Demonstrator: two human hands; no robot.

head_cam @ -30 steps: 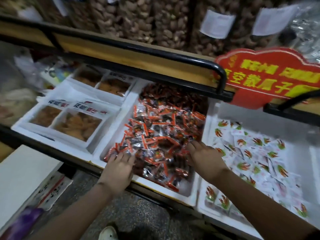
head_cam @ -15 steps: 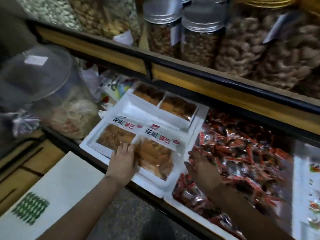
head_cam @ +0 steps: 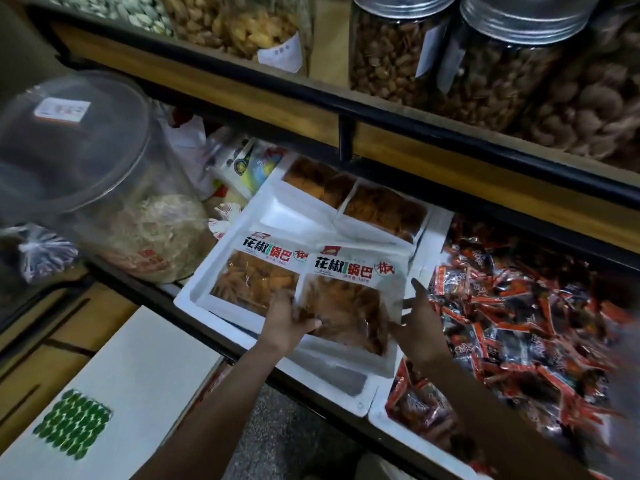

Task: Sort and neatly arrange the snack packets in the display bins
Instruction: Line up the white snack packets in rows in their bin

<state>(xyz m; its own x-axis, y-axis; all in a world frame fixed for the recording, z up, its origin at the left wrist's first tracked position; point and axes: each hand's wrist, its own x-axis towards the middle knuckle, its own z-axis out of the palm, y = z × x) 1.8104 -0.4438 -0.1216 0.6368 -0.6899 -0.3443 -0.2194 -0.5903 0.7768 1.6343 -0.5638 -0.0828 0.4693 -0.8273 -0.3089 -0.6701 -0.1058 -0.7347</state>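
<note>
The left hand (head_cam: 285, 322) grips the near left corner of a white rice-crust packet (head_cam: 349, 303). The thumb lies curled over the clear window and the other fingers are tucked underneath, out of sight. The packet is tilted, with its printed header toward the shelf and its window end over the front of the white foam bin (head_cam: 194, 299).

The right hand (head_cam: 417, 329) is at the packet's right edge with its fingers (head_cam: 415, 287) straight and spread, holding nothing. One fingertip seems to touch the edge (the blur makes the contact hard to confirm).

A second packet (head_cam: 256, 277) of the same kind lies flat just to the left in the same bin, its right edge under the held one. Two more packets (head_cam: 377, 209) lie at the back of the bin.

To the right, a neighbouring bin (head_cam: 391, 422) is heaped with small red-and-black snack packets (head_cam: 519, 323). The right forearm passes over its near corner.

A clear plastic tub (head_cam: 104, 174) stands left of the foam bin. Metal-lidded jars (head_cam: 391, 46) stand on the shelf above. A white box (head_cam: 138, 375) with a green pattern sits below at the left.
</note>
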